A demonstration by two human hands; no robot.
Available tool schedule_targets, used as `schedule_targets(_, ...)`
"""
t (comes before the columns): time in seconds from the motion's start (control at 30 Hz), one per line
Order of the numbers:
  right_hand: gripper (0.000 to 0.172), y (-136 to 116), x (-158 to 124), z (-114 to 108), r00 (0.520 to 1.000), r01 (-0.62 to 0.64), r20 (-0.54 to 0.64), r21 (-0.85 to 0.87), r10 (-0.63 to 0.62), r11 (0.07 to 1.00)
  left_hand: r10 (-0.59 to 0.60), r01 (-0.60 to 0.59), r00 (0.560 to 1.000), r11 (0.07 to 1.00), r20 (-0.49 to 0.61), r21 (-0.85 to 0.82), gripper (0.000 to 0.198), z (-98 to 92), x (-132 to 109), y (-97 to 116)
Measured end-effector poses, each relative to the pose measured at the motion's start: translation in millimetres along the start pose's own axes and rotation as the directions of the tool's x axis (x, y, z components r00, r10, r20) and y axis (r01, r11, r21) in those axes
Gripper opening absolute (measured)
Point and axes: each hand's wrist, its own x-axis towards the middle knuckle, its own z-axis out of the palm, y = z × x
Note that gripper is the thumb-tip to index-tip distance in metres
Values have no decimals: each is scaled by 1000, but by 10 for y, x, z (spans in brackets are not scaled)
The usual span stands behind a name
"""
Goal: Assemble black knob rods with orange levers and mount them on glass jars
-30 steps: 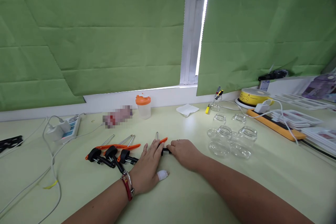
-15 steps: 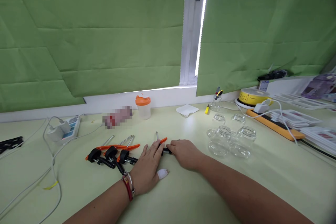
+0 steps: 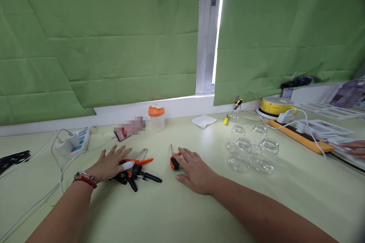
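Note:
My left hand [image 3: 110, 163] lies flat with spread fingers over the left end of a group of black-and-orange dispenser tops [image 3: 146, 175], each with a thin metal rod. It hides part of the group, so I cannot tell how firmly it touches them. A white wrap covers its thumb. My right hand [image 3: 196, 171] rests palm down, fingers stretched out, partly over a separate dispenser top [image 3: 174, 162] whose rod points away from me. Several clear glass jars [image 3: 238, 155] stand to the right of that hand.
An orange-lidded cup [image 3: 156, 117], a phone [image 3: 124, 133] and a white paper [image 3: 204, 121] lie farther back. White cables and a power strip [image 3: 81, 142] are at left. Orange power strip [image 3: 299, 136], yellow bowl [image 3: 275, 106] and another person's hand [image 3: 355, 149] are at right.
My left hand has moved left, off the separate dispenser top and over the group. My right hand's fingers have opened out over the separate one. Another person's hand has appeared at the right edge.

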Motion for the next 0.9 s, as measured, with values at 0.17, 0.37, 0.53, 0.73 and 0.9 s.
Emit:
schedule_targets(0.17, 72, 15, -4, 43, 995, 9, 94, 61, -15, 998, 70, -68, 997, 995, 32, -66, 74, 101, 29, 38)
schedule_targets(0.37, 73, 66, 13, 33, 996, 3, 92, 74, -10, 997, 86, -89, 995, 995, -57, -49, 70, 119, -10, 463)
schedule_targets(0.53, 78, 36, 1, 14, 998, -27, 51, 74, 23, 997, 196, -202, 973, 978, -119, -43, 71, 123, -76, 758)
schedule_targets(0.73, 92, -95, -38, 62, 997, -70, 50, 89, 65, 994, 454, -453, 884, 891, -114, 35, 76, 146, -136, 909)
schedule_targets(0.9, 95, -92, -13, 127, 992, -126, 18, 94, 125, 988, 446, -431, 871, 895, -204, 115, 71, 233, -117, 1037)
